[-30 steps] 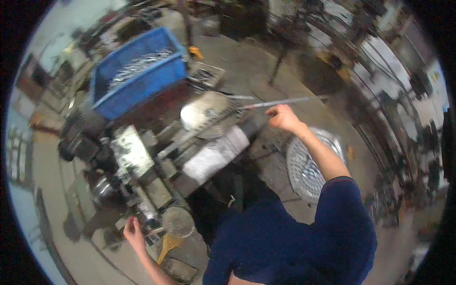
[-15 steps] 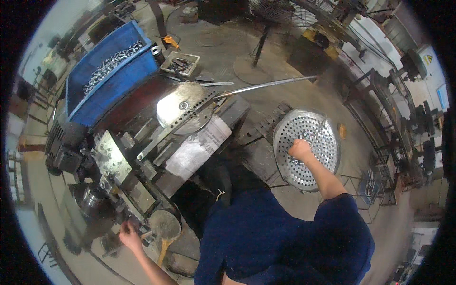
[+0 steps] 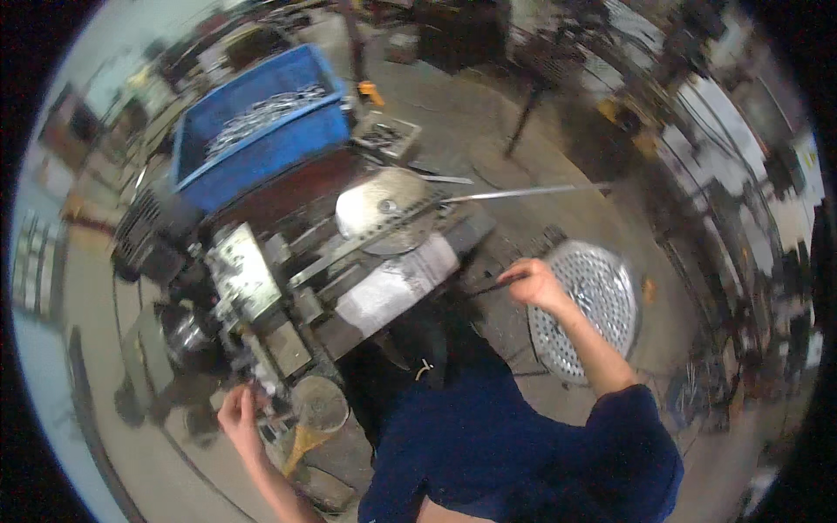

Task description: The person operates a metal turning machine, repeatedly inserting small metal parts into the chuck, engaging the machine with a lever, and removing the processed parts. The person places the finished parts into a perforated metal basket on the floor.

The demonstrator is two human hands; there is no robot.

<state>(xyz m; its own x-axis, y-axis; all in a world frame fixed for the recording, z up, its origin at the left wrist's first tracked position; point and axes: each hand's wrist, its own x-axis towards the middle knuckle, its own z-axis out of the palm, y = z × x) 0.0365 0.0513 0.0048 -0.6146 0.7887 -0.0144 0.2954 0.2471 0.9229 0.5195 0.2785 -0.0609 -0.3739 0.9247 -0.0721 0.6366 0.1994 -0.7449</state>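
Note:
My right hand [image 3: 534, 284] is closed around a thin dark rod [image 3: 490, 288], which points left from the fingers. It hangs just left of the upper part of a round, perforated metal plate [image 3: 558, 336], where small shiny metal pieces [image 3: 588, 301] lie. Over at the lower left, my left hand [image 3: 239, 410] has its fingers bent together beside the small bench machine [image 3: 261, 370]; blur hides what they hold, if anything. Next to that hand is a round container [image 3: 320, 403] with a yellowish handle-like piece [image 3: 301, 446] below it.
A blue crate [image 3: 261, 157] of shiny metal parts stands at the far left, beside a small tray [image 3: 385, 137] of pieces. Between my hands are a disc [image 3: 384, 209] crossed by a holed bar with a long lever [image 3: 532, 191], and a paper sheet [image 3: 401, 283].
My right hand has come off the perforated plate, moving left, and now shows a dark rod in its fingers. The left hand stays by the machine. The whole view has shifted.

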